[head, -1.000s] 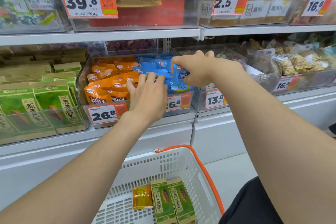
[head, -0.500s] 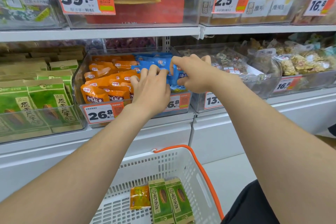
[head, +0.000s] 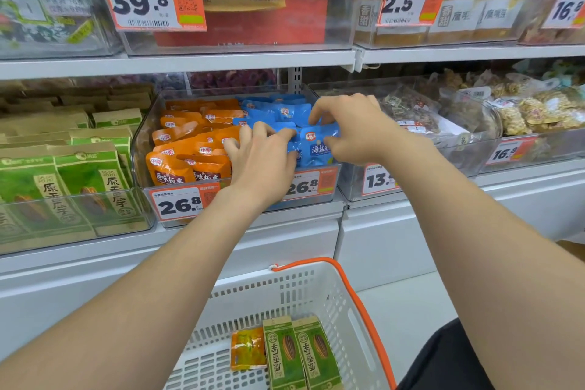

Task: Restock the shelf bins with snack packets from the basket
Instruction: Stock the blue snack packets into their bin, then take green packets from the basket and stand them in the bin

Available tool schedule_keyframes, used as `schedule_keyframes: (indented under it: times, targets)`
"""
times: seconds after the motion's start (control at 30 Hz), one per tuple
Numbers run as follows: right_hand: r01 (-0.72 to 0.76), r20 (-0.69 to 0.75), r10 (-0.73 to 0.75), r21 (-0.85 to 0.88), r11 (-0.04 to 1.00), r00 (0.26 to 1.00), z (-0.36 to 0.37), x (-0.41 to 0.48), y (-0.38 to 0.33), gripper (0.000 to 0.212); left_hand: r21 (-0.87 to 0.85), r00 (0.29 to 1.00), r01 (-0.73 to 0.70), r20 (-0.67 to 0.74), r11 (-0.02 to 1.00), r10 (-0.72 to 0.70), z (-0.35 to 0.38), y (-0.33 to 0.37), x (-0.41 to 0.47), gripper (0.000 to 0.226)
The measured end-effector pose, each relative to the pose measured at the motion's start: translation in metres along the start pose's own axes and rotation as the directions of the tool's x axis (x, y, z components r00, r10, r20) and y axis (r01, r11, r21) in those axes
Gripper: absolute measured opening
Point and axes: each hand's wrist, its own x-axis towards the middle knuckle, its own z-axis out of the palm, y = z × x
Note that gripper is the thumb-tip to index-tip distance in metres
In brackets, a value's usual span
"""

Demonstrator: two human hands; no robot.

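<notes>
A clear shelf bin (head: 141,152) holds orange snack packets (head: 186,149) on its left and blue snack packets (head: 275,111) on its right. My left hand (head: 259,161) reaches over the bin's front, its fingertips pressing on the blue packets at the border with the orange ones. Beside it, my right hand (head: 351,130) pinches the top of the front blue packet (head: 316,149) between thumb and forefinger. Below stands the white basket (head: 285,279) with an orange handle. It holds one small orange-yellow packet (head: 248,348) and two green packets (head: 285,355).
A bin of green seed packets (head: 79,180) is to the left, and clear bins of mixed snacks (head: 443,123) are to the right. The upper shelf (head: 190,62) carries more bins with price tags. White cabinet fronts and pale floor (head: 408,310) lie below.
My right hand has shifted slightly down and left onto the front blue packet. My left fingers have slid further onto the blue packets. The basket's contents have not changed.
</notes>
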Motion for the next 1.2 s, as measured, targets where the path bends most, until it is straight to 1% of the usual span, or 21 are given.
schedule_keyframes:
  times: [0.03,0.17,0.23,0.33,0.37,0.4,0.47,0.5,0.53,0.57,0.63,0.7,0.73,0.8,0.87,0.93,1.0,1.07,1.1,1.13,1.2]
  targets:
    - [0.004,-0.005,-0.005,-0.034,0.999,1.0,0.0,-0.001,0.001,0.034,-0.006,1.0,0.006,0.001,1.0,-0.006,0.0,0.001,0.0,0.039]
    - [0.047,0.102,-0.025,-0.223,0.974,0.994,0.01,0.003,-0.007,0.023,-0.036,0.999,0.038,0.008,0.999,-0.038,0.001,0.006,0.0,0.045]
    - [0.054,0.137,-0.017,-0.277,0.959,0.99,0.013,0.003,-0.011,0.009,-0.04,0.999,0.045,0.019,0.998,-0.045,0.002,0.006,0.0,0.05]
    - [0.064,0.155,-0.01,-0.348,0.935,0.988,0.016,0.003,-0.015,0.035,-0.057,0.998,0.051,0.043,0.997,-0.049,0.0,0.004,0.001,0.055]
    - [0.061,0.137,-0.012,-0.361,0.931,0.991,0.018,0.002,-0.015,0.039,-0.063,0.998,0.049,0.054,0.997,-0.045,0.0,0.003,0.001,0.056]
    - [0.043,0.111,-0.004,-0.357,0.933,0.994,0.018,0.0,-0.017,0.037,-0.068,0.997,0.044,0.06,0.997,-0.04,-0.001,0.002,0.001,0.057]
    - [0.024,0.043,-0.01,-0.332,0.943,0.999,0.019,-0.005,-0.019,0.013,-0.083,0.998,0.029,0.055,0.996,-0.025,-0.002,0.001,-0.001,0.057]
    - [0.008,-0.007,-0.011,-0.301,0.953,1.0,0.02,-0.007,-0.018,0.005,-0.1,0.999,0.024,0.034,0.995,-0.021,-0.002,-0.001,-0.003,0.057]
    - [-0.021,-0.06,0.004,-0.28,0.96,0.998,0.02,-0.009,-0.019,0.015,-0.126,1.0,0.015,-0.008,0.992,-0.016,-0.002,-0.002,-0.006,0.056]
    - [-0.025,-0.11,-0.002,-0.245,0.969,0.994,0.019,-0.012,-0.02,0.018,-0.154,0.998,-0.001,-0.066,0.988,-0.01,-0.002,-0.003,-0.011,0.055]
    - [-0.019,-0.194,-0.014,-0.17,0.985,0.981,0.017,-0.017,-0.028,0.012,-0.195,0.977,-0.068,-0.211,0.979,0.026,-0.002,-0.005,-0.023,0.05]
    - [-0.025,-0.149,0.009,-0.105,0.994,0.989,0.018,-0.025,-0.04,0.007,-0.194,0.936,-0.154,-0.343,0.969,0.08,0.001,-0.01,-0.035,0.044]
    - [-0.035,-0.095,0.026,-0.091,0.995,0.995,0.019,-0.03,-0.047,0.006,-0.183,0.915,-0.191,-0.389,0.964,0.108,0.002,-0.012,-0.042,0.04]
    - [-0.03,0.046,0.035,-0.093,0.995,0.998,0.023,-0.041,-0.057,0.01,-0.168,0.882,-0.254,-0.444,0.952,0.157,0.008,-0.017,-0.055,0.032]
    - [-0.025,0.259,0.049,-0.095,0.995,0.965,0.031,-0.053,-0.063,0.015,-0.187,0.873,-0.31,-0.443,0.932,0.202,0.018,-0.024,-0.069,0.022]
    - [-0.01,0.485,0.054,-0.092,0.996,0.873,0.045,-0.064,-0.068,0.013,-0.217,0.891,-0.346,-0.382,0.913,0.247,0.032,-0.033,-0.085,0.017]
    - [0.011,0.646,0.067,-0.116,0.993,0.761,0.06,-0.075,-0.072,0.009,-0.261,0.927,-0.342,-0.252,0.903,0.279,0.048,-0.04,-0.104,0.017]
    - [0.058,0.749,0.082,-0.158,0.986,0.658,0.078,-0.089,-0.078,0.007,-0.314,0.959,-0.282,-0.062,0.907,0.276,0.063,-0.045,-0.126,0.013]
    - [0.089,0.782,0.081,-0.173,0.981,0.618,0.087,-0.096,-0.081,0.011,-0.321,0.963,-0.235,0.05,0.918,0.264,0.07,-0.046,-0.137,0.009]
    - [0.122,0.809,0.075,-0.178,0.976,0.583,0.096,-0.104,-0.085,0.015,-0.315,0.953,-0.191,0.166,0.93,0.252,0.078,-0.047,-0.148,0.008]
    - [0.188,0.851,0.068,-0.191,0.963,0.521,0.112,-0.119,-0.094,0.018,-0.293,0.903,-0.117,0.367,0.949,0.224,0.094,-0.046,-0.167,0.016]
